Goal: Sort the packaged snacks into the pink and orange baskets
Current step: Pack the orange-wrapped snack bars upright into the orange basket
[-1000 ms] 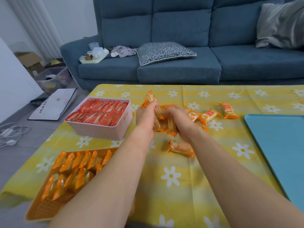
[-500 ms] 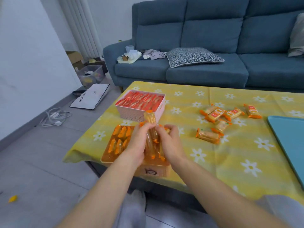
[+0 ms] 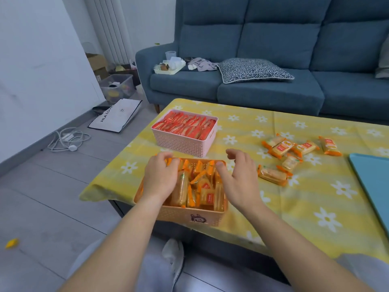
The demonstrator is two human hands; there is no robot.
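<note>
I see a low worktop [image 3: 294, 199] under a yellow cloth printed with white daisies, with a blue fabric sofa [image 3: 273, 60] behind it. At the far left of the cloth sits a pink perforated plastic basket [image 3: 183, 143] packed full of red-wrapped snacks [image 3: 185, 126]. Nearer me, at the worktop's edge, is an orange perforated plastic basket [image 3: 189, 217] holding orange-wrapped cracker packs [image 3: 202, 184]. My left hand [image 3: 161, 179] rests on the packs inside it, fingers curled down; I cannot tell whether it grips one. My right hand [image 3: 236, 178] hovers over the basket's right rim, fingers spread and holding nothing. About seven loose orange cracker packs [image 3: 294, 152] lie to the right, apart from both baskets. I judge them light, crinkly, slippery and breakable: best pinched gently across the long sides, not squeezed flat.
</note>
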